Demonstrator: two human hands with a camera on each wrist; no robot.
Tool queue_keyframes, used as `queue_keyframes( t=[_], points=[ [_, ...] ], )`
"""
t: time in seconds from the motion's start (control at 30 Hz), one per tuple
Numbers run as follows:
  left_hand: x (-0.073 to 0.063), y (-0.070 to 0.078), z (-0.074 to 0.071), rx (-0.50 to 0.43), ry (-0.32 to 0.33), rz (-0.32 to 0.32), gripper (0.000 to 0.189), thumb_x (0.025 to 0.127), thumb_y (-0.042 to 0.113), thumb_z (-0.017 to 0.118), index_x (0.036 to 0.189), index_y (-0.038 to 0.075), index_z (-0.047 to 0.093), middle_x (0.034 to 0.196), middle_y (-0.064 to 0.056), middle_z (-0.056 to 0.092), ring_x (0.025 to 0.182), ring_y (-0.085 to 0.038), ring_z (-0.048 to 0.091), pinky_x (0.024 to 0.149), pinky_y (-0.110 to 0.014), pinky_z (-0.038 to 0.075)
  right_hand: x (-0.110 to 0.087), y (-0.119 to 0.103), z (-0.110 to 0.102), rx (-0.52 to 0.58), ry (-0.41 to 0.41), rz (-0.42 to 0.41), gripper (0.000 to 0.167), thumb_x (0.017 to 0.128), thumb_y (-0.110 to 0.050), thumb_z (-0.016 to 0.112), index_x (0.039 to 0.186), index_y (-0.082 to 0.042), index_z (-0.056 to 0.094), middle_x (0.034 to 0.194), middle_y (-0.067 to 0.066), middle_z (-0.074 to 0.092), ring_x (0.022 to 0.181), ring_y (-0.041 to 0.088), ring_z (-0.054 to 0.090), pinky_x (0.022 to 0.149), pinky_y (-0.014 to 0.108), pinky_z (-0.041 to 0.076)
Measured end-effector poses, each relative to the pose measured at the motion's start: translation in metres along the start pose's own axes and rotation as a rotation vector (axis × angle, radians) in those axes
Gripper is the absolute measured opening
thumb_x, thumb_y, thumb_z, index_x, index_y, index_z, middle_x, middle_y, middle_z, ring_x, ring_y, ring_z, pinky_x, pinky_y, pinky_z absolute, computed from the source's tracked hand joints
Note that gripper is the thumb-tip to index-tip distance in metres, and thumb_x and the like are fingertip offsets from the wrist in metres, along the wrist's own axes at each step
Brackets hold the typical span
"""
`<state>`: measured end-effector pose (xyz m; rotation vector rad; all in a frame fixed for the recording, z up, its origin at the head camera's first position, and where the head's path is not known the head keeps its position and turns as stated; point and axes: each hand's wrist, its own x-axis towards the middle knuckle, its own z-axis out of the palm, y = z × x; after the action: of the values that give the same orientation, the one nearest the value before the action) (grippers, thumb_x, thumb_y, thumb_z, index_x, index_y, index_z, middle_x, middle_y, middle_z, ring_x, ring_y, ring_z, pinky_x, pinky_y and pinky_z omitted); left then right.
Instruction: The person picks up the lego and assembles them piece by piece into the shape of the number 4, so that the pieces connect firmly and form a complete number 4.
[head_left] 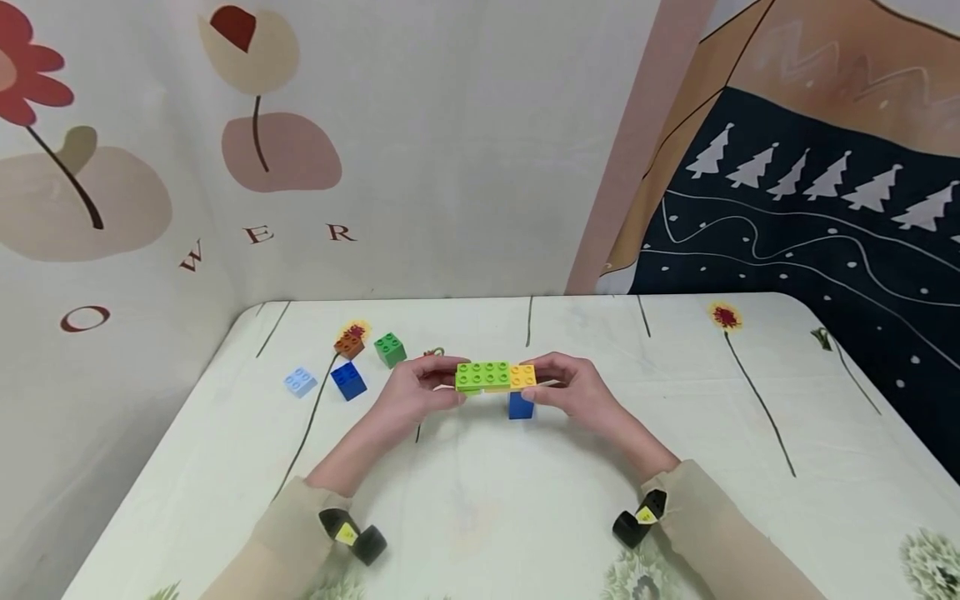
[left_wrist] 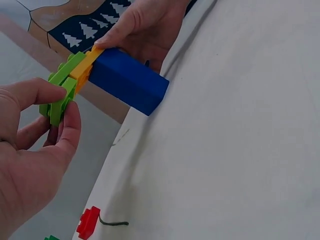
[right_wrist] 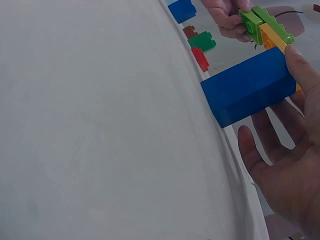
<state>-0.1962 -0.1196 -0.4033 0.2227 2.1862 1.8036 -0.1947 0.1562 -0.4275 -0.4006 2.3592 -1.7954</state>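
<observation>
Both hands hold one joined toy-brick build above the table. My left hand [head_left: 416, 388] pinches the lime green bricks [head_left: 482, 376] at the left end, thumb in front and fingers behind. In the left wrist view, a smaller lime green brick [left_wrist: 62, 104] sits under the long one. A yellow brick [head_left: 522, 377] joins the lime end at the right. My right hand [head_left: 581, 387] grips that yellow end, its thumb on the near side. Two stacked blue bricks [right_wrist: 250, 87] hang below the yellow brick, and the lower right fingers are spread beside them.
On the table's left lie a light blue brick [head_left: 300, 382], a dark blue brick [head_left: 348, 381], a brown brick [head_left: 348, 345] and a green brick [head_left: 389, 350]. A red brick [left_wrist: 88, 223] stands behind the left hand. A printed cloth wall [head_left: 450, 208] rises behind the table.
</observation>
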Motion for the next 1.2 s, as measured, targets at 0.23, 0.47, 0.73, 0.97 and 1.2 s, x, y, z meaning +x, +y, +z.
queue_keyframes(
  t=[0.23, 0.47, 0.73, 0.97, 1.2],
  points=[
    [0.000, 0.002, 0.001, -0.033, -0.025, 0.007, 0.050, 0.086, -0.009, 0.073, 0.134, 0.003, 0.065, 0.130, -0.014, 0.059, 0.119, -0.027, 0.062, 0.091, -0.030, 0.057, 0.001, 0.000, 0.001, 0.002, -0.006, 0.011, 0.037, 0.092, -0.011, 0.078, 0.125, 0.001, 0.068, 0.120, 0.013, 0.070, 0.109, 0.027, 0.066, 0.087, 0.029, 0.057],
    [0.000, 0.004, 0.003, -0.068, -0.020, 0.001, 0.049, 0.086, -0.010, 0.073, 0.133, 0.001, 0.064, 0.132, -0.014, 0.058, 0.119, -0.027, 0.061, 0.092, -0.029, 0.056, 0.001, 0.000, 0.002, -0.003, 0.003, 0.001, 0.037, 0.091, -0.010, 0.079, 0.125, 0.000, 0.068, 0.119, 0.012, 0.071, 0.110, 0.028, 0.066, 0.090, 0.033, 0.057],
    [0.000, 0.007, 0.006, -0.039, 0.040, -0.013, 0.038, 0.095, 0.010, 0.074, 0.132, 0.004, 0.068, 0.128, -0.011, 0.062, 0.113, -0.025, 0.060, 0.089, -0.026, 0.056, 0.001, 0.001, 0.002, -0.011, 0.010, 0.013, 0.037, 0.091, -0.011, 0.079, 0.125, -0.001, 0.069, 0.119, 0.011, 0.071, 0.112, 0.028, 0.065, 0.093, 0.037, 0.055],
    [-0.001, 0.011, 0.011, -0.046, 0.063, -0.012, 0.032, 0.094, 0.009, 0.074, 0.126, 0.004, 0.072, 0.125, -0.011, 0.064, 0.108, -0.023, 0.061, 0.088, -0.028, 0.056, 0.000, 0.002, 0.001, -0.008, 0.009, 0.016, 0.037, 0.092, -0.012, 0.079, 0.125, -0.001, 0.069, 0.119, 0.011, 0.071, 0.112, 0.028, 0.065, 0.092, 0.034, 0.056],
    [-0.002, 0.016, 0.017, -0.035, 0.093, -0.014, 0.030, 0.096, 0.012, 0.073, 0.125, 0.004, 0.073, 0.122, -0.010, 0.064, 0.105, -0.023, 0.061, 0.093, -0.038, 0.056, 0.000, 0.002, 0.001, -0.011, 0.010, -0.001, 0.037, 0.092, -0.012, 0.079, 0.126, -0.001, 0.069, 0.120, 0.011, 0.071, 0.112, 0.027, 0.065, 0.091, 0.031, 0.056]
  ],
)
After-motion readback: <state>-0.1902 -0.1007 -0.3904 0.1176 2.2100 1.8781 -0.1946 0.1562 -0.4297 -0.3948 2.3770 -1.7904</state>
